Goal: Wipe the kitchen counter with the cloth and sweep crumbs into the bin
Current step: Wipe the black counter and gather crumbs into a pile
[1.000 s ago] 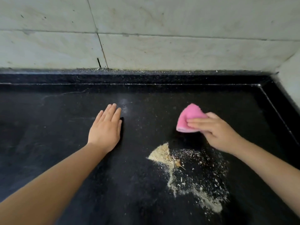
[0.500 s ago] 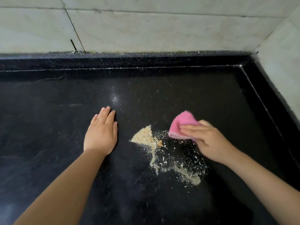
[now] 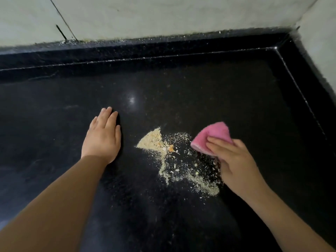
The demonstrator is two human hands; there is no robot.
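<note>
The counter (image 3: 227, 91) is polished black stone with a raised rim, under pale marble wall slabs (image 3: 163, 13). The left hand (image 3: 102, 138) lies flat, fingers straight. The right hand (image 3: 234, 160) grips a bunched, fuzzy pink cloth (image 3: 212, 136), apparently touching the gritty beige crumbs (image 3: 160, 144); half a second ago it sat closer to the wedge-shaped heap.

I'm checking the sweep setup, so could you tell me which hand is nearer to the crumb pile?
Right. The right hand holds the pink cloth at the crumb pile's right edge; the left hand rests flat, apart, to its left.
</note>
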